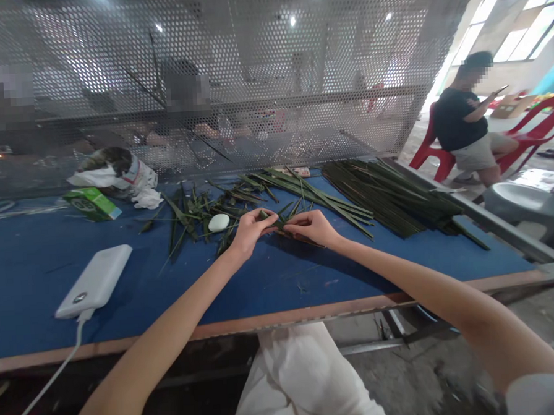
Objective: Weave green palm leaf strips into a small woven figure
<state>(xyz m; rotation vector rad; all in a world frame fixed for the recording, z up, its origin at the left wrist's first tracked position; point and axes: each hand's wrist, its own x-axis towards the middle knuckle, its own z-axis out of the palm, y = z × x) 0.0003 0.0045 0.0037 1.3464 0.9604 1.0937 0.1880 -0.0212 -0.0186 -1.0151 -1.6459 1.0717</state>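
Clock positions are taken from the hands as centre. The left hand (256, 229) pinches a folded green leaf strip (280, 223) between thumb and fingers; the right hand (313, 226) pinches the same piece, fingertips pressed together. The strip lies at centre, just above the blue tabletop (263, 289), which is smooth and matte with a brown front edge.

At 9 o'clock: a smooth, pale, egg-shaped object (219, 223), near the left hand, beside irregular leaf scraps (189, 213). At 2 o'clock: narrow, flat green strips (332, 201). Between 2 and 3 o'clock: a dense bundle of long, dark leaf blades (392, 198). At 12 o'clock: a perforated metal panel (269, 65) with round holes.

Between 8 and 9 o'clock: a white, round-cornered power bank (97, 279) with a white cable (79, 335); its dark oval mark is illegible. Between 9 and 10 o'clock: a green carton (91, 203) with pale printing, unreadable. Toward 10 o'clock: a crumpled plastic bag (136, 174) with red printing, also unreadable.
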